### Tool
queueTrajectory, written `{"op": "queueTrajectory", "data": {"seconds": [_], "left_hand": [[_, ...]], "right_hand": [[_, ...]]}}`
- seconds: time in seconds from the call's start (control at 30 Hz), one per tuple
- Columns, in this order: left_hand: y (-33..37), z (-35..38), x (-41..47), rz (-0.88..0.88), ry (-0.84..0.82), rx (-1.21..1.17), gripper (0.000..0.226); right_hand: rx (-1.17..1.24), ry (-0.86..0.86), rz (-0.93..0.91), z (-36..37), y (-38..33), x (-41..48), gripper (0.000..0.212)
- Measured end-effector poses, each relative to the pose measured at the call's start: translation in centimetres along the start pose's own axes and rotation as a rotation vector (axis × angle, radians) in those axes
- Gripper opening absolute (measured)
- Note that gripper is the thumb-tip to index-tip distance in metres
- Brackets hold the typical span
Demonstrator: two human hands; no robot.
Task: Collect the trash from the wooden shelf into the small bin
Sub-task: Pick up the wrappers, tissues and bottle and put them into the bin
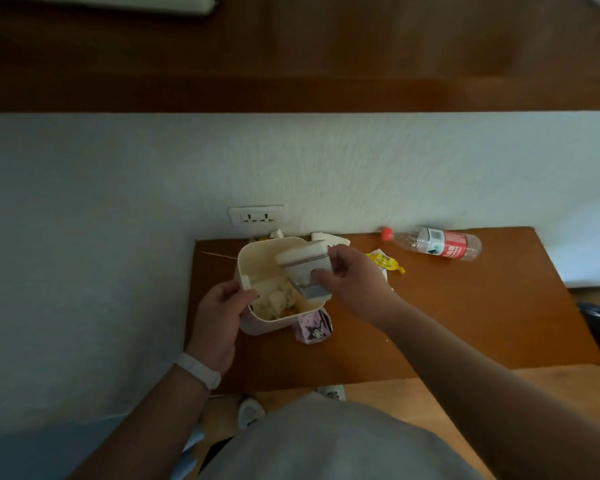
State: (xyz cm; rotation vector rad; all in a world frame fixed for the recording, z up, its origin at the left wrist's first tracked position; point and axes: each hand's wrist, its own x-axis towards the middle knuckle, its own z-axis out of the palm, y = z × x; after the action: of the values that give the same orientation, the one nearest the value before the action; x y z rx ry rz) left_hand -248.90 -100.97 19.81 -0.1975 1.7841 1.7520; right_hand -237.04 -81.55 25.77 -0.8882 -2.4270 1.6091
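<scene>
Our left hand (222, 320), lower centre-left of the frame, curls its fingers over the left wall of the small bin (257, 258), with a white band (198, 370) on the wrist. Our right hand (354, 282), at centre, pinches the white lid (302, 259) between thumb and fingers. Its bare forearm enters from the lower right.

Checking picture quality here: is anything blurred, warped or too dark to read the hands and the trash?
Head view: dim, even light, no glare; wide lens splays the shelf sides; top wooden band blurred; left hand gripping the bin and right hand gripping a white box are soft but readable; bottle label text is unreadable.
</scene>
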Motion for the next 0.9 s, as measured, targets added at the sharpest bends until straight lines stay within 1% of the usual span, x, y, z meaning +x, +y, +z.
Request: {"op": "queueTrajectory", "data": {"seconds": [0.13,0.23,0.33,0.4,0.5,0.6,0.7,0.77,0.9], "left_hand": [[0.3,-0.4,0.1,0.010,0.005,-0.017,0.018],[0.5,-0.8,0.2,0.015,0.030,-0.030,0.020],[0.9,-1.4,0.4,0.023,0.046,-0.039,0.026],[1.1,-1.9,0.5,0.038,0.057,-0.042,0.026],[1.3,-2.7,0.4,0.037,0.075,-0.071,0.016],[1.3,-3.2,0.1,0.041,0.093,-0.110,0.015],[1.3,-3.7,-0.6,0.048,0.117,-0.130,0.014],[1.2,-4.1,-1.1,0.060,0.127,-0.124,0.011],[0.6,-4.9,-2.1,0.074,0.170,-0.108,0.010]], "right_hand": [[-0.099,-0.072,-0.021,1.5,0.3,0.5,0.017],[-0.146,-0.065,-0.026,1.5,0.5,0.8,0.021],[-0.143,-0.029,-0.022,1.0,1.1,0.9,0.014],[-0.169,-0.043,0.011,0.8,2.1,1.3,0.015],[-0.350,-0.147,0.050,1.3,4.5,2.1,0.024],[-0.613,-0.333,0.042,2.7,7.6,2.7,0.052],[-0.752,-0.452,0.038,4.3,10.4,2.9,0.071],[-0.833,-0.476,0.003,5.2,11.8,2.8,0.074],[-0.945,-0.437,-0.097,6.3,13.4,2.6,0.064]]}}
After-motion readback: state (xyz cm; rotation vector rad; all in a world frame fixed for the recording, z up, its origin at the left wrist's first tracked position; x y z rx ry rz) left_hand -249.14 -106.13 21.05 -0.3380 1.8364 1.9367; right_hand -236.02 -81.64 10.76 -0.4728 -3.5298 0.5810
